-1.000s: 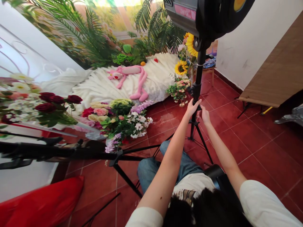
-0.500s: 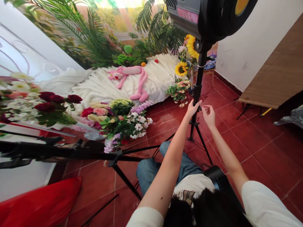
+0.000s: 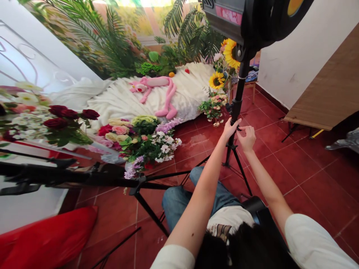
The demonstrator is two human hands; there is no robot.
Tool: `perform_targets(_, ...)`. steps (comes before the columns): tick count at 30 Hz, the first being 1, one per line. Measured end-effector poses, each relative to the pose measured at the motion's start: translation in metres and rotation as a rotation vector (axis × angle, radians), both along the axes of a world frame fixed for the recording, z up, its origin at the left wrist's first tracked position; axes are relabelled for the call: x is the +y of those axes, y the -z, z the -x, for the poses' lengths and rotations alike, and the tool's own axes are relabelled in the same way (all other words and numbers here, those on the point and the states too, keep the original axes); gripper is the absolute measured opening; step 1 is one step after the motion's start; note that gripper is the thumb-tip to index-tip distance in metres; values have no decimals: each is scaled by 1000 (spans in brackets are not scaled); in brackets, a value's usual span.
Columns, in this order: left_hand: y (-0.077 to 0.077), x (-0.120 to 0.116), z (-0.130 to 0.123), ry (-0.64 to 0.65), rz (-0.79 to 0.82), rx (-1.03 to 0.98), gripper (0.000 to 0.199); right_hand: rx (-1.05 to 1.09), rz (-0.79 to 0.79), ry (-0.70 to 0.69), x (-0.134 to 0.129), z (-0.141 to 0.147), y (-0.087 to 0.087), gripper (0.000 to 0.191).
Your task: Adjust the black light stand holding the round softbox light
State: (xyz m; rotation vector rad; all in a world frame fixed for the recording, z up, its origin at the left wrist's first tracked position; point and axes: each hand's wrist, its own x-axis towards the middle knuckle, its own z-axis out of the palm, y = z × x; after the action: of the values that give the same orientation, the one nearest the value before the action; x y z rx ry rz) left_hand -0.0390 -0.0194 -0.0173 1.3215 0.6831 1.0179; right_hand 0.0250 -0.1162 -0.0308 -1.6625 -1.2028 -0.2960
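Note:
A black light stand (image 3: pixel 239 89) rises in front of me with a large black studio lamp (image 3: pixel 252 26) on top. My left hand (image 3: pixel 230 129) is wrapped round the stand's pole, below a black clamp collar. On the pole's right side, my right hand (image 3: pixel 247 137) pinches a small dark knob (image 3: pixel 238 128) with thumb and fingers. The stand's legs (image 3: pixel 241 170) spread on the floor below my hands.
A second black stand (image 3: pixel 95 178) lies across the left. Beyond are flowers (image 3: pixel 146 144), a pink plush toy (image 3: pixel 159 82) on white cloth (image 3: pixel 193 80), and sunflowers (image 3: pixel 217 80). A brown board (image 3: pixel 328 89) leans at right; red cloth (image 3: pixel 53 231) lies lower left.
My right hand has moved slightly left, onto the knob at the pole. The lamp and the upper pole appear a little further right.

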Motion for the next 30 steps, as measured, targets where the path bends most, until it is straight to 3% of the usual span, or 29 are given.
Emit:
perform_targets(5, 4, 2, -2, -8, 19, 6, 34, 166, -5, 52, 1, 6, -1, 26)
perform_targets(12, 4, 4, 0, 32, 46, 11, 37, 693, -171, 60, 13, 19, -11, 39)
perform_targets(19, 4, 4, 17, 76, 7, 66, 28, 618, -98, 31, 7, 12, -14, 38)
perform_targets(23, 33, 0, 68, 87, 25, 158, 33, 563, -70, 7, 5, 8, -11, 38)
perform_targets(28, 86, -25, 175, 29, 160, 358, 43, 551, -65, 32, 6, 12, -8, 40)
perform_targets(30, 102, -39, 220, -87, 291, 351, 53, 560, -98, 33, 7, 14, -7, 41)
